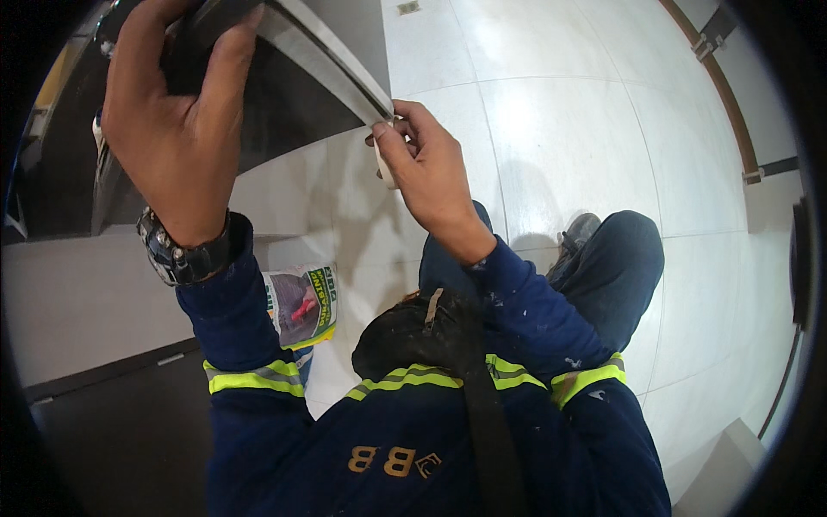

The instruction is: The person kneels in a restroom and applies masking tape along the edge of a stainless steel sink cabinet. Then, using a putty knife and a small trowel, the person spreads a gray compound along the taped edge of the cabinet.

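Observation:
A dark, glossy panel (pixel 297 103) with a pale, silvery edge slants across the upper left. My left hand (pixel 177 129) grips its upper part, thumb bent against the edge; some fingertips are cut off at the picture's top. At the lower end of that edge, my right hand (pixel 431 168) is closed in a pinch on a narrow white strip (pixel 385 168). The strip's end hangs below my fingers, and I cannot tell whether it is stuck to the panel. A dark watch is on my left wrist.
A printed plastic bag (pixel 301 306) stands on the floor beside my left forearm. Pale tiles (pixel 568 112) spread ahead and to the right. A brown rail (pixel 732 112) runs along the far right wall. At lower left is a dark surface (pixel 121 431) with a light ledge above it.

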`<state>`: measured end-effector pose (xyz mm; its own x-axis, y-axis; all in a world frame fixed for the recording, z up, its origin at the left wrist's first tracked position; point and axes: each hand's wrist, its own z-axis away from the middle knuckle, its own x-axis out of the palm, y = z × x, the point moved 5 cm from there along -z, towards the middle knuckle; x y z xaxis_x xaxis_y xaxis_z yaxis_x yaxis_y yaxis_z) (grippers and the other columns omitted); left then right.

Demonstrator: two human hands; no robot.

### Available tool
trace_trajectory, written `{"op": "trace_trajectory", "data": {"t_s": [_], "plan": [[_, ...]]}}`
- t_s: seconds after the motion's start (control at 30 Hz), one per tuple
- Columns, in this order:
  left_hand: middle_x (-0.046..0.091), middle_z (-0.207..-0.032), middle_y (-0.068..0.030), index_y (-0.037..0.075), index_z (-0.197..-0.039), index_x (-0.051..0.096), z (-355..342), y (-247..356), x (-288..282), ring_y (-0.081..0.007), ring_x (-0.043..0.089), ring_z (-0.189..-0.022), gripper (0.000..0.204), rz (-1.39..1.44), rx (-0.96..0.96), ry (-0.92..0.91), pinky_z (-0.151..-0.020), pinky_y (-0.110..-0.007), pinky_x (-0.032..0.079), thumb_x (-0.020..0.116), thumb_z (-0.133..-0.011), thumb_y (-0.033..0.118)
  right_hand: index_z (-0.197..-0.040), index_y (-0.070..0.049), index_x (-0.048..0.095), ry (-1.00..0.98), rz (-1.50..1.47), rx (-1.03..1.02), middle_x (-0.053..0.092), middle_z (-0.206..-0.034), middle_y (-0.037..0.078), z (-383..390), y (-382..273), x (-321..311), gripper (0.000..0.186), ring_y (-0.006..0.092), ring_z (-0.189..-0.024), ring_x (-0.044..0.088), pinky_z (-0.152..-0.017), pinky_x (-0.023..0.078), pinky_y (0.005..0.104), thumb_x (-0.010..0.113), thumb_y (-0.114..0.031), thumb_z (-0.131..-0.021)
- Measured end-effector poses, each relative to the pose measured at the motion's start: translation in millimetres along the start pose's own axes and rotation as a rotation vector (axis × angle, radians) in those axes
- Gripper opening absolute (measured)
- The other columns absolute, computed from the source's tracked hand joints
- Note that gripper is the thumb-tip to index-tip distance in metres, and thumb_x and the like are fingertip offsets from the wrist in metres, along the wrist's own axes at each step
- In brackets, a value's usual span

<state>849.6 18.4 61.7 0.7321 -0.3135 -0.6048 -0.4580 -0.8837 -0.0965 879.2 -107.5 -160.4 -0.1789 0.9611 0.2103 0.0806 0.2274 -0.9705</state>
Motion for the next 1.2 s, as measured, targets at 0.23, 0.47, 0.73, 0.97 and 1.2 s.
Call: {"op": "trace_trajectory", "data": {"t_s": [0.23,0.47,0.73,0.97,1.2], "plan": [[0.065,-0.108,-0.0098,0.002,-0.121,0.064,-7,30,11,-0.0167,0.063,-0.1,0.032,-0.146,0.025,0.134,-0.088,-0.03,0.05,0.071,-0.09,0.009,-0.119,0.004,0.064,0.011,0.048,-0.01,0.07,-0.084,0.016,-3,0,-3,0.038,0.0239,-0.07,0.068,-0.069,0.053,0.035,0.065,-0.027,-0.097],[0.074,-0.12,-0.0113,0.011,-0.124,0.071,-2,1,1,-0.0203,0.07,-0.114,0.031,-0.049,-0.032,-0.028,-0.098,-0.034,0.056,0.075,-0.094,0.017,-0.119,0.002,0.065,0.019,0.105,-0.025,0.071,-0.089,0.019,-5,-3,-7,0.04,0.0314,-0.075,0.07,-0.072,0.054,0.0396,0.065,-0.03,-0.097],[0.072,-0.123,-0.0129,0.007,-0.125,0.069,-4,3,5,-0.0211,0.069,-0.116,0.031,-0.028,-0.063,-0.022,-0.101,-0.037,0.056,0.073,-0.096,0.015,-0.118,0.003,0.064,-0.009,0.143,0.001,0.071,-0.093,0.021,-5,-11,-12,0.04,0.0353,-0.077,0.07,-0.075,0.055,0.0422,0.062,-0.031,-0.097],[0.071,-0.123,-0.0143,0.006,-0.124,0.068,-7,11,8,-0.0227,0.07,-0.114,0.031,-0.066,-0.059,-0.005,-0.097,-0.034,0.059,0.074,-0.094,0.013,-0.121,0.005,0.062,0.004,0.159,-0.061,0.069,-0.087,0.015,-4,-10,-16,0.04,0.0231,-0.069,0.065,-0.068,0.052,0.0361,0.063,-0.028,-0.099],[0.068,-0.127,-0.0182,0.003,-0.125,0.065,-6,7,1,-0.0244,0.068,-0.118,0.031,-0.051,-0.073,-0.025,-0.099,-0.034,0.06,0.071,-0.096,0.01,-0.114,0.003,0.064,-0.029,0.154,-0.05,0.07,-0.086,0.02,-2,-16,-12,0.035,0.0376,-0.074,0.068,-0.073,0.052,0.0459,0.061,-0.028,-0.098]]}}
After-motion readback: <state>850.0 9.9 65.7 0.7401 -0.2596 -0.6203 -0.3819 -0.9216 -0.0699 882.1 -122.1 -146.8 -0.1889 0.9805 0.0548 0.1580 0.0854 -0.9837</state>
